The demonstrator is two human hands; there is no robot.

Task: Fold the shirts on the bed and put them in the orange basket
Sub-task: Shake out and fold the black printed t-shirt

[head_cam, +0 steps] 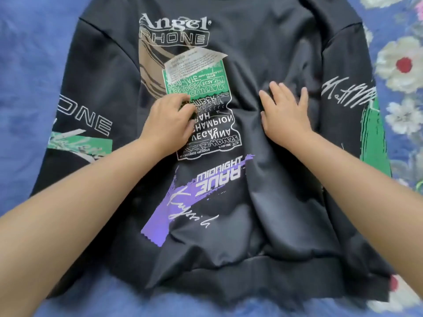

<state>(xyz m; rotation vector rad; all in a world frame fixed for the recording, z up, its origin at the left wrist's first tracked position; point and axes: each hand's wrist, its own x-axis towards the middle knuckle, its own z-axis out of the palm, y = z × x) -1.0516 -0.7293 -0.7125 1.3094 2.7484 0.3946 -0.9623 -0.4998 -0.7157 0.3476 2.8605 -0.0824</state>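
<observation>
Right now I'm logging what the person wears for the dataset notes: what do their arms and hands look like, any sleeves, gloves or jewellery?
Both forearms are bare as far as the frame shows; no sleeves reach into view. The left hand and right hand wear no gloves, and no rings, watch or bracelets are visible.

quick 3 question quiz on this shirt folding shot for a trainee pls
1. True or false: the black shirt is already folded in half.
2. Which hand lies flat with straight fingers on plain fabric? A left hand B right hand
3. Fill in: the shirt lies on a blue ___ bedsheet.

Key: 1 false, it lies spread out, front up, sleeves at the sides. 2 B; the left hand's fingers curl on the printed patch. 3 flowered.
</observation>
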